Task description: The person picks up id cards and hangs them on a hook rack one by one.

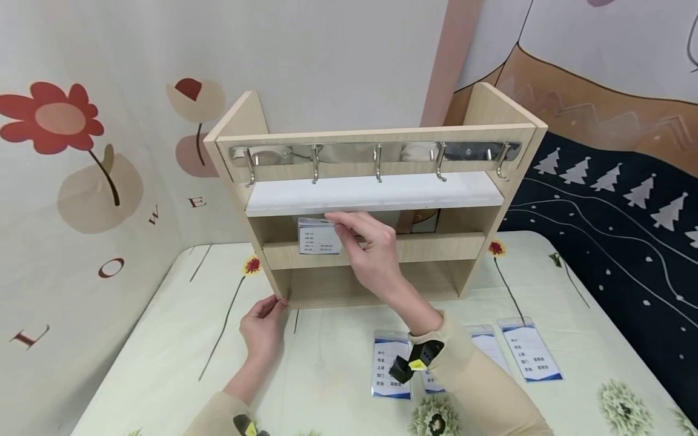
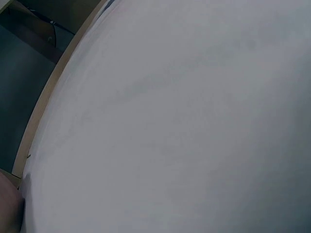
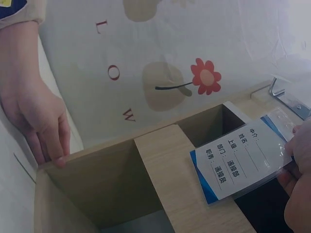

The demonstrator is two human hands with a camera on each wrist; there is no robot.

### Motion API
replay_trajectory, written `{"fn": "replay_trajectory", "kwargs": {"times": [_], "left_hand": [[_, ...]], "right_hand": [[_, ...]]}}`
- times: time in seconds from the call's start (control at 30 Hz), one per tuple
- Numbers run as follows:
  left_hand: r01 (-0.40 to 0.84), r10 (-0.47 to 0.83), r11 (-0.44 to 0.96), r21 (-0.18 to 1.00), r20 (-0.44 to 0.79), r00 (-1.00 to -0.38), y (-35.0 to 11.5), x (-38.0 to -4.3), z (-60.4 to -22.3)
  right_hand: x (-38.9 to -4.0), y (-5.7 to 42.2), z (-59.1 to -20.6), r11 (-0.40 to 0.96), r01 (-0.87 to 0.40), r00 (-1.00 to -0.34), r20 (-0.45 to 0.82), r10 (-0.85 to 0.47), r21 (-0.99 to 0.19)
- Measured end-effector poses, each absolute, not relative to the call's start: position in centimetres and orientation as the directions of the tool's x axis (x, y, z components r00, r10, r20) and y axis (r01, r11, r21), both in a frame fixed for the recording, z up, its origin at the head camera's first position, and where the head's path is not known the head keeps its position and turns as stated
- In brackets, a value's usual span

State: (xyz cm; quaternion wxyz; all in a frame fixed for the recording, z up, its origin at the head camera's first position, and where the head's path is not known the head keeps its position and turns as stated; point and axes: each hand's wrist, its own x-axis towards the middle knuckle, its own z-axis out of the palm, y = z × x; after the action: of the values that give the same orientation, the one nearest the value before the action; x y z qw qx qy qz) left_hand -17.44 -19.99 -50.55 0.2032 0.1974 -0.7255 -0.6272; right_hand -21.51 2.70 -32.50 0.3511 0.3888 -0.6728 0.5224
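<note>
Clearly, the right hand (image 1: 376,248) pinched a badge card (image 1: 318,237) before the wooden rack's (image 1: 376,251) middle rail; the left hand (image 1: 263,330), fingers straight, steadied its corner. The card could slip if the pinch loosened.

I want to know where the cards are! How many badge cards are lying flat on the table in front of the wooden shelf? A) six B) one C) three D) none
C: three badge cards lie on the table, while the right hand holds a fourth card up at the wooden shelf.
</note>
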Motion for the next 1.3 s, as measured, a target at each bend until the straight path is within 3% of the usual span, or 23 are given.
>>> {"fn": "replay_trajectory", "kwargs": {"times": [0.7,1.3], "left_hand": [[-0.047,-0.54,0.145,0.988,0.039,-0.841,-20.1,-17.4,-50.5],[-0.048,-0.555,0.148,0.988,0.043,-0.831,-19.9,-17.4,-50.2]], "right_hand": [[-21.5,-0.5,-30.5,0.065,-0.925,-0.379,0.912,-0.154,-0.374],[-21.5,-3.2,-30.0,0.022,-0.918,-0.395,0.911,-0.117,-0.396]]}}
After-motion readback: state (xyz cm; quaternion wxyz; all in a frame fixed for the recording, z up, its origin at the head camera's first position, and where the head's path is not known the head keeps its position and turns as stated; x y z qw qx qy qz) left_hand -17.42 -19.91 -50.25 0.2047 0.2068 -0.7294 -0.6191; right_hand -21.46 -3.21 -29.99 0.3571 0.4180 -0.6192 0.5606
